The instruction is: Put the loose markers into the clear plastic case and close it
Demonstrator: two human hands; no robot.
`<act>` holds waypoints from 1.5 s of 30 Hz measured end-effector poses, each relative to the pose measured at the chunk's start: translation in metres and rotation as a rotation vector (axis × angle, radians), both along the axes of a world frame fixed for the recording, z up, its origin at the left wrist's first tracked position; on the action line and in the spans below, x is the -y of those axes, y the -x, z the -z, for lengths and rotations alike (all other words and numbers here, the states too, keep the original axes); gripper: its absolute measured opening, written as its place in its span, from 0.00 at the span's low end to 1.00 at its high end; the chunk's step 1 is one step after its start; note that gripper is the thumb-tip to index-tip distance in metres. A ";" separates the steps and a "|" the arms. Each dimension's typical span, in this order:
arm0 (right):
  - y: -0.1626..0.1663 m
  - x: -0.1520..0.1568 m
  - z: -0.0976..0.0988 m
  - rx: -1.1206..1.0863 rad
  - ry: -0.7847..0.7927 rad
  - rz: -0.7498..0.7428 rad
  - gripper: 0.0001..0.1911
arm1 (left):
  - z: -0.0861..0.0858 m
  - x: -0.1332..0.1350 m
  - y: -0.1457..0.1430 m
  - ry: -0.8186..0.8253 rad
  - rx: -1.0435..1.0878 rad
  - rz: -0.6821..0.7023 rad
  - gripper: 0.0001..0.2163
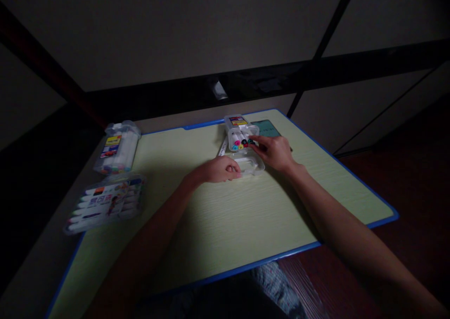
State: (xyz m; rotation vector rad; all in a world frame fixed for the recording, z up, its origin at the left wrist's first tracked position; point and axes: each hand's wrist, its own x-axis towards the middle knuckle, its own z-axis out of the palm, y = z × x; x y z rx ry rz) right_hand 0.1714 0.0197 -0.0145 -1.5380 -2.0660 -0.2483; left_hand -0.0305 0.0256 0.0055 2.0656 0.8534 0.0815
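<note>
A clear plastic marker case lies open at the far middle of the pale green table, its coloured marker caps facing me. Its flipped-down lid rests on the table in front of it. My right hand reaches to the case, fingertips pinched at the marker ends on its right side. My left hand rests curled on the table just left of the lid, fingers closed; what it holds, if anything, is hidden. A single white marker lies left of the case.
A closed clear marker case sits at the table's far left edge. A flat pack of markers lies nearer me on the left. A teal phone-like object lies behind my right hand. The table has a blue rim. The room is dark.
</note>
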 end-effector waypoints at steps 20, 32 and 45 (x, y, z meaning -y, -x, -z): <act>0.010 0.010 -0.005 0.009 -0.168 -0.105 0.20 | -0.019 -0.016 0.025 -0.157 -0.006 -0.225 0.10; 0.060 0.045 -0.016 0.279 -0.300 -0.712 0.21 | 0.000 -0.017 0.026 -0.567 -0.304 -0.470 0.12; 0.059 0.042 -0.012 0.313 -0.214 -0.733 0.21 | 0.001 -0.004 0.013 -0.583 -0.440 -0.453 0.12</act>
